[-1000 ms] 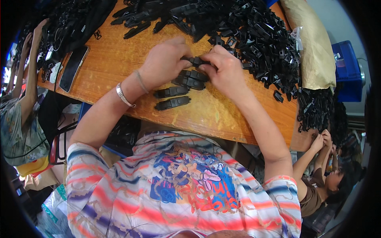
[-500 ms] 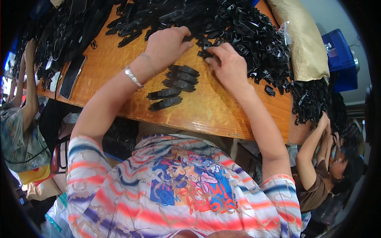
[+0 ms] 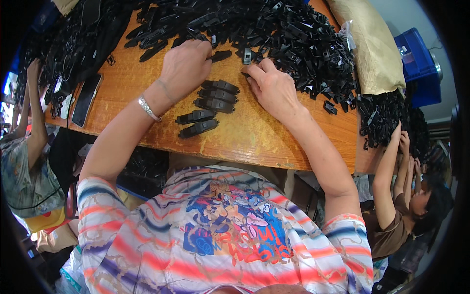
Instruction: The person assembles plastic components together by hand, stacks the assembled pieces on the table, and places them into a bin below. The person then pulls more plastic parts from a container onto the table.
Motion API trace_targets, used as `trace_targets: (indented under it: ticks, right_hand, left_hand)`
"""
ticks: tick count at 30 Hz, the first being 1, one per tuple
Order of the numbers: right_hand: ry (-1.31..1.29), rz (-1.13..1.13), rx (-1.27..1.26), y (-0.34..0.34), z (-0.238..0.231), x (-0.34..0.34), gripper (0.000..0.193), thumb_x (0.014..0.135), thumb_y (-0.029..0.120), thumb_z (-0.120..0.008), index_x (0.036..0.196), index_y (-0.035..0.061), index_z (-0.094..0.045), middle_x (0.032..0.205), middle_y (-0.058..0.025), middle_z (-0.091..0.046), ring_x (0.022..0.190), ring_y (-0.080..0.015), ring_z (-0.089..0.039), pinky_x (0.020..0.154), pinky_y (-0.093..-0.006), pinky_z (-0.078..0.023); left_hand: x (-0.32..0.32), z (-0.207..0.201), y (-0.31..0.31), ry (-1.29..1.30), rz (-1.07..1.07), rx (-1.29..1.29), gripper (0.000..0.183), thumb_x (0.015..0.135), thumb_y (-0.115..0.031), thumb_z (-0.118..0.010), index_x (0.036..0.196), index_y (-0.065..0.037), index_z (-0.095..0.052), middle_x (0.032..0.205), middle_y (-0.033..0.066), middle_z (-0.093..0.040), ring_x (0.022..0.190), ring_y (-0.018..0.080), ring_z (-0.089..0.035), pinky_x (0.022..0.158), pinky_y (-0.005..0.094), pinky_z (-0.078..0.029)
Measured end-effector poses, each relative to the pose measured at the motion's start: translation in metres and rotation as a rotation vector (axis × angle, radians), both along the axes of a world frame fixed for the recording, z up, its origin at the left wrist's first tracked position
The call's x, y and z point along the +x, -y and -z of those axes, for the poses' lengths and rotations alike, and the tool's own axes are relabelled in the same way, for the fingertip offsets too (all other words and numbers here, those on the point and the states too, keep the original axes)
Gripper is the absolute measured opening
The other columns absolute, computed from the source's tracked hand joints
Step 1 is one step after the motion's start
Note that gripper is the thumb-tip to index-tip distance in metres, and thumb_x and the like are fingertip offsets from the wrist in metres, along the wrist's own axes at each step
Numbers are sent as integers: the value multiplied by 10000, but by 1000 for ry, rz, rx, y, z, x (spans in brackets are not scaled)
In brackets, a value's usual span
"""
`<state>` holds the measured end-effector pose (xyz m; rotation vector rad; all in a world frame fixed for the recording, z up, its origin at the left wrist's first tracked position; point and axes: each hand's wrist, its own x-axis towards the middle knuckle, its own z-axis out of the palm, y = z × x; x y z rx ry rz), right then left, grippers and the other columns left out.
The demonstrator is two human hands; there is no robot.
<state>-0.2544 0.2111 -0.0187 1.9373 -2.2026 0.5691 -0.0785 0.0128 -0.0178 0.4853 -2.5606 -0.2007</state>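
My left hand, with a silver bracelet on its wrist, is closed at the near edge of a heap of black plastic parts. A long black plastic piece sticks out to the right of its fingertips. Across from it, my right hand has its thumb and fingers drawn together, with a small dark edge showing at the tips; most of what they hold is hidden. Between my forearms several curved black plastic pieces lie in a slanting row on the wooden table.
A phone lies at the table's left. Beige sack and blue crate stand at the right. Co-workers' hands, one pair at right and another at left, reach into other black heaps.
My left hand has moved left and slightly nearer, and a long black piece now shows at its fingertips. My right hand has come slightly left and nearer, away from the heap's edge.
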Motion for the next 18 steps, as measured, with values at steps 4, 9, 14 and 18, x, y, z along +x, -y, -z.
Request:
trace_targets:
  ticks: [4, 9, 14, 18]
  right_hand:
    - [-33, 18, -25, 4, 5, -6, 243, 1008, 123, -744, 1247, 88, -716, 1119, -165, -720, 855, -394, -767, 715, -469, -637]
    - [-19, 41, 16, 12, 0, -5, 273, 1005, 142, -756, 1269, 92, -709, 1138, -172, -745, 885, -390, -773, 772, -467, -644]
    - [-82, 139, 154, 12, -9, -7, 255, 1001, 179, -756, 1218, 52, -715, 1089, -167, -750, 962, -387, -777, 845, -482, -636]
    - [130, 121, 50, 18, -19, 10, 280, 997, 198, -770, 1239, 65, -724, 1155, -166, -752, 975, -382, -776, 852, -473, -626]
  left_hand:
    - [20, -4, -9, 4, 22, 51, 102, 941, -120, -747, 976, -42, -690, 962, 113, -713, 949, 356, -716, 798, 474, -566]
    - [32, -7, -12, -86, 250, 88, 127, 886, -31, -795, 953, -34, -687, 1053, 98, -698, 998, 346, -701, 848, 448, -569]
    - [33, -1, -5, -92, 282, 168, 153, 884, -66, -819, 972, -33, -699, 1078, 106, -698, 1030, 346, -689, 881, 438, -567]
    - [34, 5, -1, -74, 157, 229, 163, 900, -155, -826, 1030, -73, -772, 1035, 108, -705, 1050, 351, -693, 897, 459, -573]
